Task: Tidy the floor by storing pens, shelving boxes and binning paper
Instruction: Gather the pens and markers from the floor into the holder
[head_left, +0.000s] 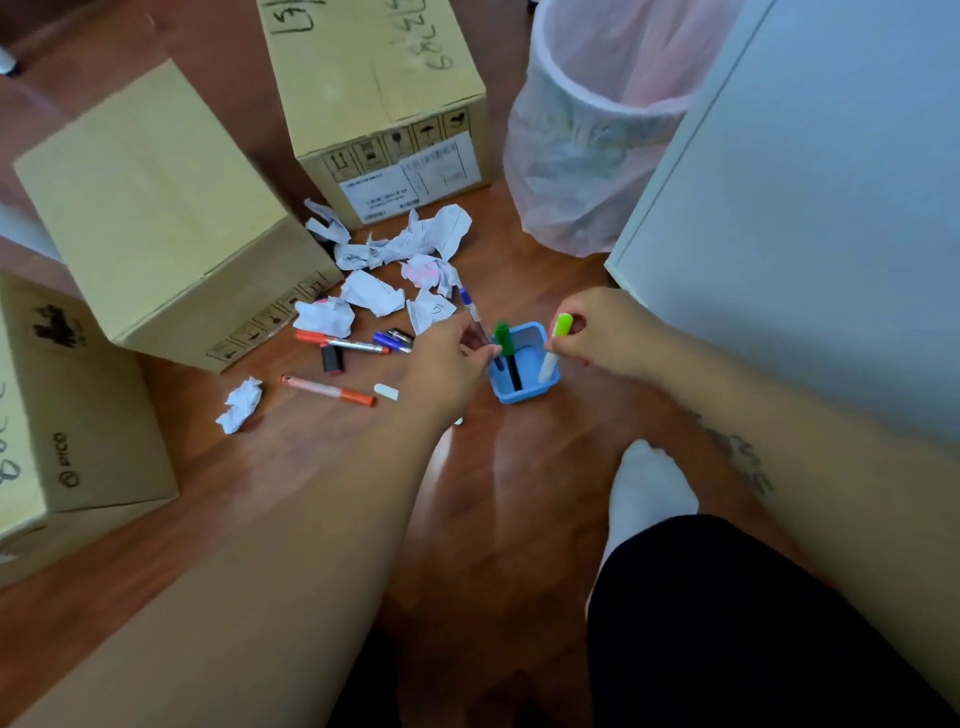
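A small blue pen holder (527, 387) stands on the wooden floor with a green-capped marker (506, 348) upright in it. My left hand (447, 364) grips a blue-capped pen (474, 314) whose tip reaches into the holder. My right hand (605, 332) pinches a lime-capped white highlighter (556, 343), its lower end inside the holder. Loose pens (343, 344), an orange marker (327, 389) and crumpled paper (395, 260) lie to the left. Three cardboard boxes (156, 208) stand around them.
A waste bin with a pink liner (582, 156) stands at the back right. A white cabinet (805, 208) fills the right side. A lone paper ball (240, 405) lies front left. My white-socked foot (649, 493) rests just below the holder.
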